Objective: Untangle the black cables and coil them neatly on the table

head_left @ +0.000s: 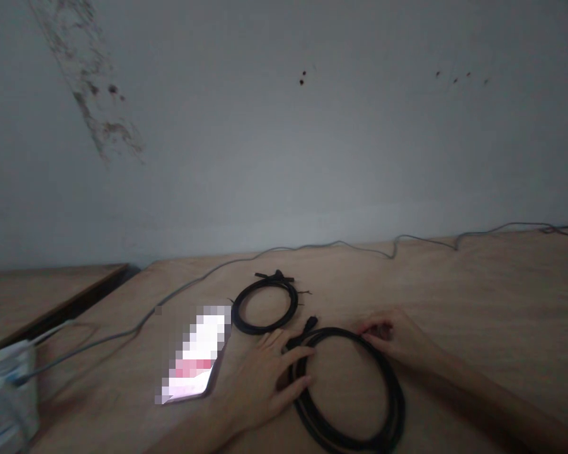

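Observation:
A larger coil of black cable [397,403] lies at the lower middle, with a plug-like connector [311,323] sticking out at its top left. My left hand [272,375] grips the left side of this coil, its thumb and forefinger lying across the strands. At the coil's upper right, my right hand [390,334] pinches the cable between thumb and fingers. Behind my left hand lies a smaller black cable coil [289,309], with a connector on top and thin tie ends at its sides. Left of my left hand is a phone [203,353] with a lit, pixelated screen.
A long grey cable [184,289] runs over the wooden table [502,284] and along the wall [284,157]. It ends at a white object [9,378] at the left edge. A dark gap [76,299] separates the table from another wooden surface.

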A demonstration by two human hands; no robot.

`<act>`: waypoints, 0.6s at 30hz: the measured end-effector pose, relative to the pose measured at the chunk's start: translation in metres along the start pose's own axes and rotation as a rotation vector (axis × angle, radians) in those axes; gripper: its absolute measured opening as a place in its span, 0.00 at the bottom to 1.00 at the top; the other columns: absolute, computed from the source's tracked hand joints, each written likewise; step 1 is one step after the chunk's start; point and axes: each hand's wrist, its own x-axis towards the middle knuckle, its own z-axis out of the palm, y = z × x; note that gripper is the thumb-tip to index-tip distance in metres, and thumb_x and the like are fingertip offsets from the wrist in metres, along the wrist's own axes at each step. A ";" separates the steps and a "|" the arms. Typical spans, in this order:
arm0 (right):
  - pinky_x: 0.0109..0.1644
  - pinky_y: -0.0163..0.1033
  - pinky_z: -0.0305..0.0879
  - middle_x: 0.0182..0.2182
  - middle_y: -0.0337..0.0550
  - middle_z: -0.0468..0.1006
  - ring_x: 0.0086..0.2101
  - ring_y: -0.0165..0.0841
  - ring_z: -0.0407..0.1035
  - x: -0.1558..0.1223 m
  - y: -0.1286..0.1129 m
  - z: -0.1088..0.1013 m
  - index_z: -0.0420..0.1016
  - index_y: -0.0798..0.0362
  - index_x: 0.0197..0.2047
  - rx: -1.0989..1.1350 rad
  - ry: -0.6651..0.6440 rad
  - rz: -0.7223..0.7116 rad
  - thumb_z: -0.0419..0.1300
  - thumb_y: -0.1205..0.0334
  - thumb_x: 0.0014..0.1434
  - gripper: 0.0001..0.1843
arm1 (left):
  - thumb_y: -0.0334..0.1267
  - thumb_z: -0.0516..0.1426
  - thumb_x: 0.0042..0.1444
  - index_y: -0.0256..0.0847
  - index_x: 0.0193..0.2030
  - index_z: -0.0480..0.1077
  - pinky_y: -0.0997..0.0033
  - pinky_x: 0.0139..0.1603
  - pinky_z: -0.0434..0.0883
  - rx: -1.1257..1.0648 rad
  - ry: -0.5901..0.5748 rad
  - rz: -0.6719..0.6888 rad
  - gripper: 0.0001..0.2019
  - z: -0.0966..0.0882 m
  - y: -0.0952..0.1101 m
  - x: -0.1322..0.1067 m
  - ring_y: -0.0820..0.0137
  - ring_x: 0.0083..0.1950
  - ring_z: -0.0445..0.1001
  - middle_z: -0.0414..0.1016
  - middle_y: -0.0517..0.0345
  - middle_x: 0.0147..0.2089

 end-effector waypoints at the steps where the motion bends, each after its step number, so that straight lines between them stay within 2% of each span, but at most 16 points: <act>1: 0.35 0.42 0.73 0.29 0.45 0.86 0.30 0.41 0.78 0.000 0.000 0.000 0.88 0.50 0.37 0.025 -0.022 0.005 0.59 0.56 0.61 0.15 | 0.52 0.54 0.70 0.52 0.67 0.68 0.36 0.66 0.65 -0.001 -0.002 -0.001 0.22 0.000 0.000 0.000 0.47 0.68 0.66 0.65 0.45 0.70; 3: 0.39 0.44 0.74 0.35 0.47 0.87 0.35 0.43 0.80 0.001 0.001 0.000 0.88 0.51 0.39 0.087 -0.070 0.012 0.59 0.57 0.61 0.15 | 0.52 0.54 0.70 0.52 0.67 0.68 0.36 0.66 0.65 -0.008 0.001 0.000 0.22 0.000 0.000 -0.001 0.47 0.68 0.66 0.65 0.45 0.70; 6: 0.42 0.46 0.75 0.37 0.48 0.87 0.38 0.45 0.81 0.002 0.004 0.001 0.87 0.50 0.38 0.136 -0.058 0.039 0.59 0.57 0.61 0.15 | 0.52 0.54 0.70 0.52 0.67 0.68 0.36 0.67 0.65 -0.014 0.003 -0.005 0.22 0.001 -0.001 -0.001 0.46 0.69 0.65 0.65 0.45 0.71; 12: 0.39 0.48 0.75 0.34 0.47 0.86 0.34 0.45 0.80 0.001 0.007 0.001 0.86 0.48 0.36 0.086 0.051 0.083 0.58 0.58 0.60 0.14 | 0.52 0.57 0.68 0.53 0.65 0.70 0.38 0.67 0.66 -0.036 0.048 0.016 0.21 0.003 -0.003 0.000 0.48 0.68 0.67 0.67 0.47 0.69; 18: 0.40 0.47 0.74 0.35 0.47 0.87 0.36 0.46 0.80 0.003 0.005 -0.001 0.86 0.48 0.34 -0.014 0.195 0.101 0.57 0.58 0.58 0.14 | 0.51 0.58 0.67 0.50 0.64 0.71 0.34 0.68 0.65 -0.020 0.056 -0.030 0.21 0.006 -0.001 -0.002 0.46 0.68 0.67 0.68 0.45 0.69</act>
